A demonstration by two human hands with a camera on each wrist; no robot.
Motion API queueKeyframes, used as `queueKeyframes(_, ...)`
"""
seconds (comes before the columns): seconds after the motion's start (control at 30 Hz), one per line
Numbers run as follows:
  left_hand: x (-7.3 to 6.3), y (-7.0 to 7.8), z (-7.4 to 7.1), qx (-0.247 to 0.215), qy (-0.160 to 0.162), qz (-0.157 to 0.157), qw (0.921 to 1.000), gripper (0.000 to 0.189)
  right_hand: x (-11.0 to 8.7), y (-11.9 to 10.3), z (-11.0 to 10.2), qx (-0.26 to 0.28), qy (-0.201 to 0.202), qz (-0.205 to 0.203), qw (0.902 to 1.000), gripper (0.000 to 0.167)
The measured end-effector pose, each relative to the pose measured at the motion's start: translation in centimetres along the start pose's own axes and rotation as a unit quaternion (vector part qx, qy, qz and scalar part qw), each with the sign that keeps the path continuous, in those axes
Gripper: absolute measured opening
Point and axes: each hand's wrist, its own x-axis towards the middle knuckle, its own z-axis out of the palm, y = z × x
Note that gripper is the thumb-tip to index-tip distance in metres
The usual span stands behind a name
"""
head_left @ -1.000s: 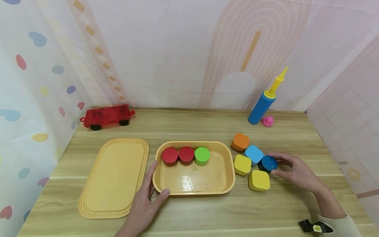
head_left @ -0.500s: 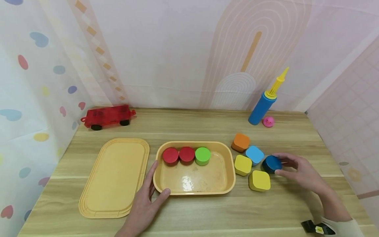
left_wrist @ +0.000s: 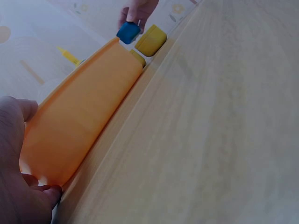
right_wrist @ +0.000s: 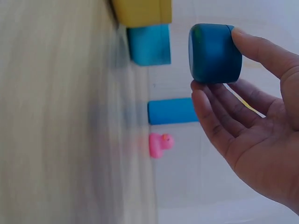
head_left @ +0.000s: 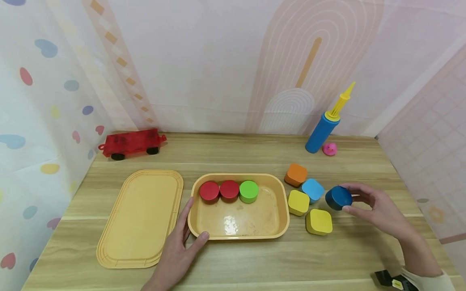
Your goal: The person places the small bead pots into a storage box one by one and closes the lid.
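Note:
My right hand (head_left: 382,212) pinches a dark blue round block (head_left: 339,198) between thumb and fingers. In the right wrist view this block (right_wrist: 215,53) is clear of the tabletop. My left hand (head_left: 178,246) holds the near-left corner of a yellow-orange plastic box (head_left: 236,237), thumb at the near rim and fingers along the left wall. Inside the box, along its far wall, stand two red round blocks (head_left: 209,191) and a green round block (head_left: 248,191). To the box's right sit an orange block (head_left: 295,174), a light blue block (head_left: 312,190) and two yellow blocks (head_left: 318,221).
A flat yellow-orange lid (head_left: 142,218) lies left of the box. At the back left stands a red toy car base (head_left: 132,143). A blue hand pump (head_left: 322,131) with yellow nozzle and a pink toy duck (head_left: 329,149) stand at the back right, near the curtain.
My right hand has lifted the dark blue block off the table and drawn it slightly right, away from the light blue block. The left hand and the box have stayed put.

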Motion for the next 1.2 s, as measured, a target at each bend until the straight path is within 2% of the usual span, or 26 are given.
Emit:
queueKeyframes(0.3,-0.1,0.0,0.0,0.003,0.002,-0.005,1.0,0.092,0.8,-2.9,1.1,0.014,0.05,-0.027,0.9983,0.053)
queueKeyframes(0.43,-0.1,0.1,0.0,0.006,0.004,-0.008,0.9999,0.092,1.4,-4.0,1.8,0.023,0.061,-0.04,0.9971,0.055)
queueKeyframes(0.67,0.0,0.1,0.0,0.007,0.002,-0.011,0.9999,0.092,2.6,-5.2,3.2,0.056,0.048,-0.063,0.9953,0.067)
queueKeyframes(1.07,-0.1,0.2,0.0,0.012,0.002,-0.013,0.9998,0.092,4.3,-6.8,5.6,0.067,0.023,-0.065,0.9953,0.053)
queueKeyframes(1.2,-0.1,0.1,-0.1,0.013,0.002,-0.009,0.9999,0.092,4.8,-7.1,6.3,0.06,0.019,-0.053,0.9966,0.051)
